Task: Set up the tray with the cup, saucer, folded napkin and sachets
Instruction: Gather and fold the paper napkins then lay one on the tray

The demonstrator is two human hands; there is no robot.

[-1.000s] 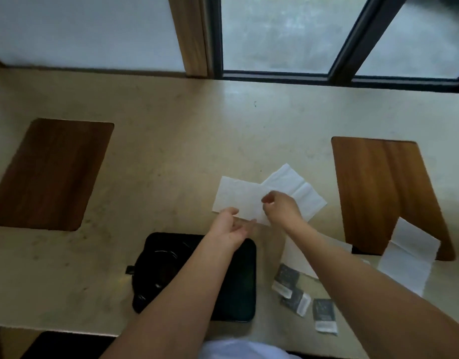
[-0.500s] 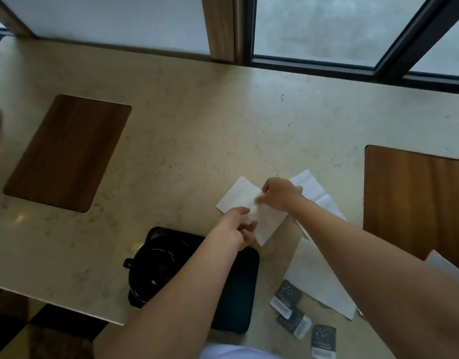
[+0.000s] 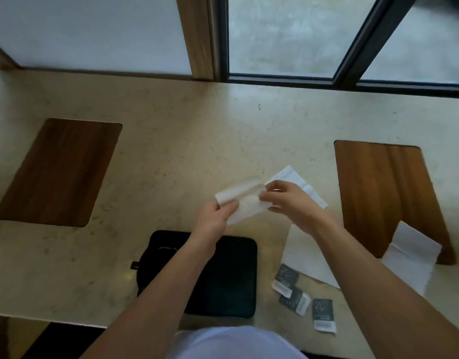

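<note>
My left hand (image 3: 215, 216) and right hand (image 3: 285, 200) pinch the white paper napkin (image 3: 245, 203) mid-fold above the beige stone table (image 3: 171, 151), beyond the black rectangular tray (image 3: 233, 281). I'd align edges before creasing.

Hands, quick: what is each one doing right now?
Left hand: pinches the near-left end of the napkin.
Right hand: pinches the napkin's right end, mid-fold.
</note>
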